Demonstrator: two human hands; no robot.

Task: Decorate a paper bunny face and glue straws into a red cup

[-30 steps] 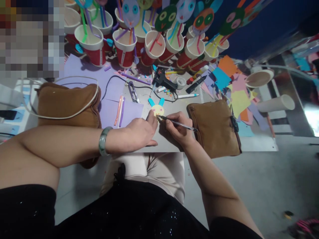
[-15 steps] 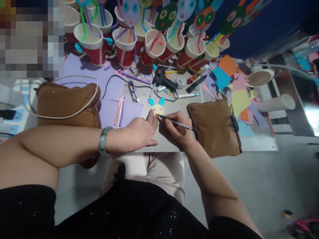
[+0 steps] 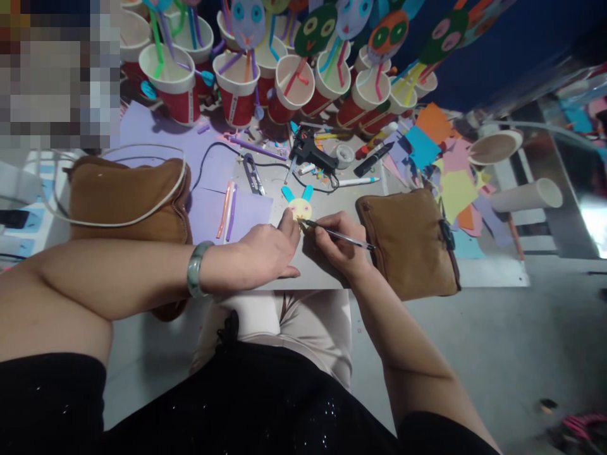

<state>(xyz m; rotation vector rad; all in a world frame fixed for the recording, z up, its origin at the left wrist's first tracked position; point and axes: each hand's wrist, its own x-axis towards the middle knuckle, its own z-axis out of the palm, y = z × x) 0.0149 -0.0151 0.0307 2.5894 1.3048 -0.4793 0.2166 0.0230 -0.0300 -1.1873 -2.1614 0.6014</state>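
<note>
A small yellow paper rabbit face [image 3: 300, 207] with blue ears and pink eyes lies flat on the grey tabletop. My left hand [image 3: 265, 256] rests beside it, fingers stretched out, the fingertips pressing on its left edge. Gripped in my right hand [image 3: 342, 243] is a pen [image 3: 344, 237] with a clear barrel, its tip on the lower part of the face. The fingertips of my left hand cover part of the paper's lower left.
Behind stand several red paper cups [image 3: 237, 88] with straws and paper faces. A black glue gun [image 3: 310, 150], a utility knife [image 3: 253, 174] and straws [image 3: 227, 212] lie nearby. Brown pouches flank my arms, one at the right [image 3: 405, 243], one at the left [image 3: 126, 196]. Paper scraps [image 3: 455, 193] lie right.
The pen in my right hand has shifted very slightly, its tip still at the rabbit face. My left hand stays in place.
</note>
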